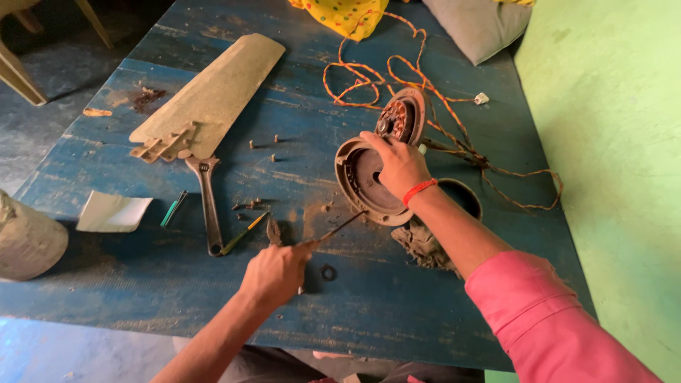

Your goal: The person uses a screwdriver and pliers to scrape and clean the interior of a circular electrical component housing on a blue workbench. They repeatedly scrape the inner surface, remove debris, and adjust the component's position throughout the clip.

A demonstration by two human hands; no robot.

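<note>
Tilting the round, dust-caked beige metal fan motor housing (pixel 365 183) up on its edge on the worn blue wooden table (pixel 397 305), the right hand (pixel 399 164) clamps its fingers over the upper rim, so the hollow face is turned toward the other hand. From the left, the left hand (pixel 275 273) pinches a thin screwdriver-like tool (pixel 339 228) in closed fingers, its tip touching the housing's lower rim, above a small pile of loosened dirt. Nearby lie an adjustable steel wrench (pixel 207 202), a dusty detached fan blade (pixel 213 96) and tangled orange cord (pixel 397 71), set aside within reach.
</note>
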